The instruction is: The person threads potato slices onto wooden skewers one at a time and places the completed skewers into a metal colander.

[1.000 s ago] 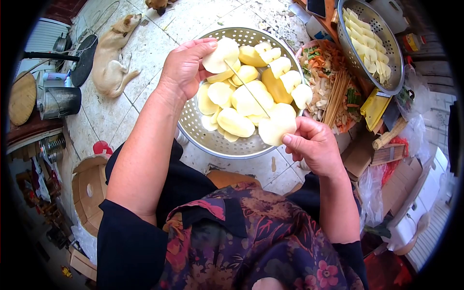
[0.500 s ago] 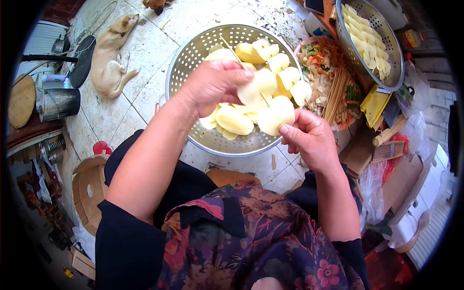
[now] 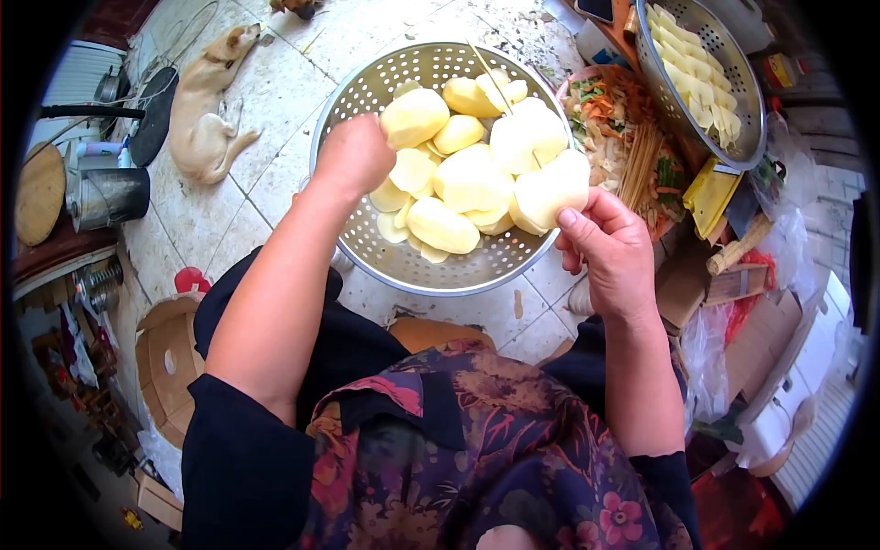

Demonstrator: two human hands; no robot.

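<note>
My right hand [image 3: 610, 243] pinches the near end of a skewer of potato slices [image 3: 529, 139], held over the right side of a metal colander [image 3: 367, 246]. Its thin stick [image 3: 486, 66] sticks out bare at the far end. My left hand [image 3: 356, 156] is over the colander's left rim, curled like a fist with its fingertips hidden; whatever it may grasp cannot be made out. Beside it lies a peeled potato [image 3: 414, 117]. More peeled potatoes [image 3: 443, 225] and loose potato slices [image 3: 391, 227] fill the colander.
On the right, a second colander [image 3: 753, 137] holds rows of skewered slices. Below it, bare wooden skewers [image 3: 639, 170] lie on a tray of chopped vegetables [image 3: 596, 128]. A dog [image 3: 202, 115] lies on the tiled floor at left, near a metal bucket [image 3: 115, 197].
My left hand has let go of the skewer's stick and moved left and down to the colander's left side. My right hand has shifted slightly right and up with the skewer.
</note>
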